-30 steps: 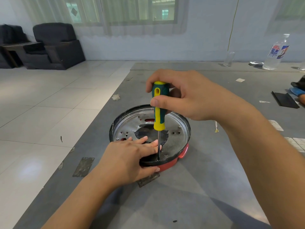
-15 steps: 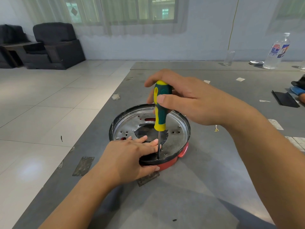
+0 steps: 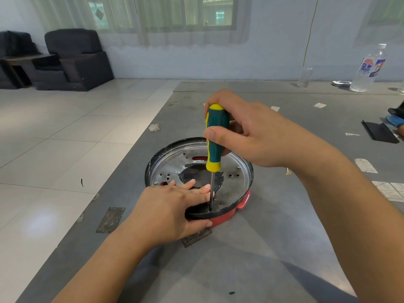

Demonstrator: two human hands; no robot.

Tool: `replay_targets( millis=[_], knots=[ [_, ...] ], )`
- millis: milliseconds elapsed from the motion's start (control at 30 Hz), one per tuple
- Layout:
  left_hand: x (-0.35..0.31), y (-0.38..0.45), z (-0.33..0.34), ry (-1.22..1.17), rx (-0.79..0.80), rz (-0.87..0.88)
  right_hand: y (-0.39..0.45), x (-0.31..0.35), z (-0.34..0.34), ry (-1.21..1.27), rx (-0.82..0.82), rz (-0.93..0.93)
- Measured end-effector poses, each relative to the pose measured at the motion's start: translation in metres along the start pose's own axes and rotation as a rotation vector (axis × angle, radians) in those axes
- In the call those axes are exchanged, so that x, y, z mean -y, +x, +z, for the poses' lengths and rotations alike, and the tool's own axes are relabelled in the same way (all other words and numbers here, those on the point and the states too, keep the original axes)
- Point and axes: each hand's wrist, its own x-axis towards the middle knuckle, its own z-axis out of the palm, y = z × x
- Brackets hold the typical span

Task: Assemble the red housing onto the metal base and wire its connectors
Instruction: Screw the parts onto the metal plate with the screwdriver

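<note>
A round metal base [image 3: 234,180] with several holes sits inside the red housing [image 3: 240,204] on the grey table. My right hand [image 3: 251,132] grips a green and yellow screwdriver [image 3: 215,141] held upright, its shaft reaching down to the near rim of the base. My left hand [image 3: 170,206] clasps the near left edge of the assembly, fingers lying on the metal plate and thumb under the red rim. The screwdriver tip stands right beside my left fingertips. No wires or connectors show.
A grey table top [image 3: 251,259] carries scraps of paper tape, a small yellow-tipped part [image 3: 288,172] to the right, a black flat piece [image 3: 379,134], a water bottle [image 3: 369,68] and a glass [image 3: 305,77] at the back. Tiled floor and dark armchairs lie left.
My right hand has turned round the screwdriver handle, with the thumb shifting lower on the grip. The left hand and the assembly have stayed in place.
</note>
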Motion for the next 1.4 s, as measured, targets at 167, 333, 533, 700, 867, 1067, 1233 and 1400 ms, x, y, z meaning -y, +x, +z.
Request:
replay_targets(
  millis=[167, 333, 533, 700, 867, 1067, 1233, 1400],
  knots=[
    [-0.002, -0.001, -0.006, -0.016, 0.025, -0.024, 0.001, -0.005, 0.004, 0.125, -0.026, -0.023],
    [-0.005, -0.003, -0.008, -0.097, 0.023, -0.112, 0.006, -0.017, 0.0, 0.415, -0.103, 0.007],
    [-0.005, 0.006, -0.014, -0.355, -0.09, -0.298, 0.01, -0.048, -0.009, 0.736, -0.287, 0.092],
    [-0.004, 0.013, -0.009, -0.536, -0.297, -0.398, -0.014, -0.078, 0.008, 0.919, -0.406, 0.254],
    [0.002, 0.016, -0.012, -0.263, -0.425, -0.424, -0.044, -0.1, 0.008, 0.338, -0.146, 0.322],
    [-0.018, 0.038, -0.018, -0.057, -0.617, -0.272, -0.064, -0.092, 0.025, -0.177, 0.143, 0.164],
    [-0.025, 0.039, -0.005, -0.215, -0.345, -0.349, -0.068, -0.108, 0.017, -0.018, -0.184, 0.436],
    [-0.03, 0.03, -0.001, -0.12, -0.186, -0.301, -0.072, -0.147, -0.004, -0.148, -0.15, 0.871]
  ],
)
